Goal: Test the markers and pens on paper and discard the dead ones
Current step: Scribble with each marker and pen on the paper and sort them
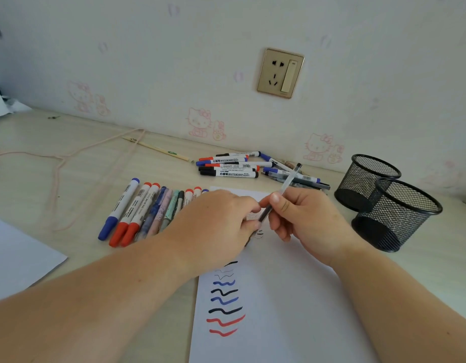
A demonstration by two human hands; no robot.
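The slim clear-barrelled gel pen (pixel 284 191) is held tilted above the upper part of the white paper sheet (pixel 273 297), its dark end pointing up and away toward the wall. The right hand (pixel 302 218) grips the pen's barrel, thumb on top and fingers curled beneath. The left hand (pixel 216 224) meets the pen's lower end, fingers curled and pinching there; what they pinch is partly hidden. On the sheet, a column of wavy test strokes (pixel 225 299) runs in black, blue and red, with two faint grey ones near the top.

Left of the sheet lies a row of capped markers and patterned pens (pixel 145 208), side by side on the pale wooden desk (pixel 82 163). Behind the sheet, near the wall, lies a loose pile of whiteboard markers (pixel 231 166). To the right stand two black wire-mesh pen cups (pixel 389 203), touching each other. A gold-framed wall socket (pixel 280 73) sits above the pile.
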